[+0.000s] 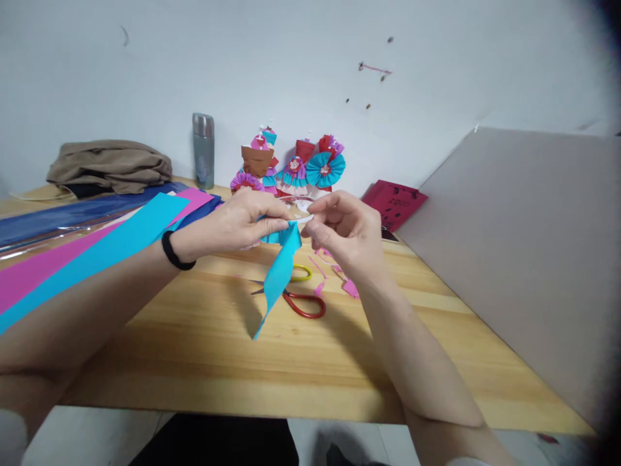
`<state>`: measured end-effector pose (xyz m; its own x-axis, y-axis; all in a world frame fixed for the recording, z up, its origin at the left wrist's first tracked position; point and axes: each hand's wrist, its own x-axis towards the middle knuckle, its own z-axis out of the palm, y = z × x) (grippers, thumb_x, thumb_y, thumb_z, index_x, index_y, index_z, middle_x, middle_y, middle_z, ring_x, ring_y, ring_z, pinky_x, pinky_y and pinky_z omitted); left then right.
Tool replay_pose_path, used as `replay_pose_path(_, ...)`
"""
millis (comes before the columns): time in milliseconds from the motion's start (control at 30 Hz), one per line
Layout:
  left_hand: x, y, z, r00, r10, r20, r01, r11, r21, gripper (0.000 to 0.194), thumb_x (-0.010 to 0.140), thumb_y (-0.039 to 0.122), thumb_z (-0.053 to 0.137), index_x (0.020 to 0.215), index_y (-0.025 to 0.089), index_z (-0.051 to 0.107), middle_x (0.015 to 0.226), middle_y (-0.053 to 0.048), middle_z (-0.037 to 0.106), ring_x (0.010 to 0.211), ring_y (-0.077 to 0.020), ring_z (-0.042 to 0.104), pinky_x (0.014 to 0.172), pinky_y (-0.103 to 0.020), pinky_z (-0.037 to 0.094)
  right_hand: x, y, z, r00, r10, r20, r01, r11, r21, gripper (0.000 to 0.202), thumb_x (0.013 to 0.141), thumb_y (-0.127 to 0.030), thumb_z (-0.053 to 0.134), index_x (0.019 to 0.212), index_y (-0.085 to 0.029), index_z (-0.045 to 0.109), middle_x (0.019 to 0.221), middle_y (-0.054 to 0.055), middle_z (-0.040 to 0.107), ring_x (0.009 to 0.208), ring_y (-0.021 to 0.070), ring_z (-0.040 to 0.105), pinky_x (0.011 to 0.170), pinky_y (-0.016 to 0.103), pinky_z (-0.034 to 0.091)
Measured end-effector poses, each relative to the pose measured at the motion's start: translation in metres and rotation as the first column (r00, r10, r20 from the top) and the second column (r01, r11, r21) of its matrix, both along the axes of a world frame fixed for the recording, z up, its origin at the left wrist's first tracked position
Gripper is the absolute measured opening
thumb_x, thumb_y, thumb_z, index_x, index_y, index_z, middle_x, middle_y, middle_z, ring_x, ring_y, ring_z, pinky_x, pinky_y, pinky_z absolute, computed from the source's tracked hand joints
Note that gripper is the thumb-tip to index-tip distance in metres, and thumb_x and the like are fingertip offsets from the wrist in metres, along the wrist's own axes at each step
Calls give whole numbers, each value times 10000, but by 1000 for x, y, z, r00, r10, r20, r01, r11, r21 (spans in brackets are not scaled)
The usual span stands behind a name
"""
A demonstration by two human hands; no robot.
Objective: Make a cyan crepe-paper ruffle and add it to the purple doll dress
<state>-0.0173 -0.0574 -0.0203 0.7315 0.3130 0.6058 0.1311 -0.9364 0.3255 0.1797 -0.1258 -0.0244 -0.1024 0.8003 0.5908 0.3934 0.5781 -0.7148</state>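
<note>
My left hand [252, 220], a black band on its wrist, pinches a bright blue crepe paper strip [281, 268] against a thin white band [305, 219]. The strip's loose end hangs down twisted, tapering to a point over the table. Close by on the right, my right hand [344, 230] has thumb and forefinger closed around the white band's other side. Part of a white loop shows behind the fingers. Below the hands lie scissors [310, 307] with one red and one yellow handle, partly covered by the hanging strip.
Pink paper scraps [350, 288] lie right of the scissors. Long blue and pink paper sheets [116, 239] cover the left side. Behind stand paper flower decorations [325, 169], a grey flask [204, 152], a brown cloth [111, 165] and a magenta bag [395, 202]. A pale partition [509, 246] borders the right.
</note>
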Motion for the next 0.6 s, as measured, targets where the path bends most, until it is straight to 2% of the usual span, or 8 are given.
replay_pose_path(67,1,-3,1,996,83,37,-85,994,68,247,934,268,523,821,149,707,699,-20,640,676,-134,550,656,-252,392,-4,-3,0,999,-34,-39,35,999,34,237,793,-417,658,813,-220,528,671,-7,602,558,131,560,507,266,462)
replay_pose_path(133,2,-6,1,988,145,58,-151,980,127,251,939,265,519,807,158,703,720,-24,648,705,-147,557,680,-268,391,-8,-8,-1,997,-73,18,72,994,79,270,797,-442,669,777,-222,514,686,-1,609,579,135,573,532,273,474)
replay_pose_path(233,4,-11,1,980,185,75,-197,959,202,293,957,278,493,754,170,675,711,-28,633,703,-162,543,685,-290,391,-16,-15,-3,960,-214,178,180,966,187,204,797,-352,680,747,-220,532,679,-2,629,594,140,586,582,287,481)
replay_pose_path(333,4,-13,1,973,218,71,-229,940,251,331,966,291,479,687,184,622,681,-32,604,696,-172,533,699,-308,405,-20,-19,-6,904,-338,260,261,921,288,155,822,-253,611,698,-225,522,639,2,637,574,147,587,599,301,469)
replay_pose_path(500,5,-15,0,963,263,53,-265,909,322,327,977,301,445,711,197,605,672,-36,592,722,-189,548,756,-341,432,-19,-16,-7,901,-321,292,232,925,300,209,837,-341,621,695,-219,528,631,5,621,564,143,564,583,295,444)
replay_pose_path(600,6,-15,-3,955,295,33,-285,880,379,302,986,292,416,805,191,635,711,-35,607,767,-197,566,813,-361,438,-17,-12,-8,881,-351,317,251,915,316,181,825,-293,594,680,-213,522,623,4,606,565,138,532,578,291,416)
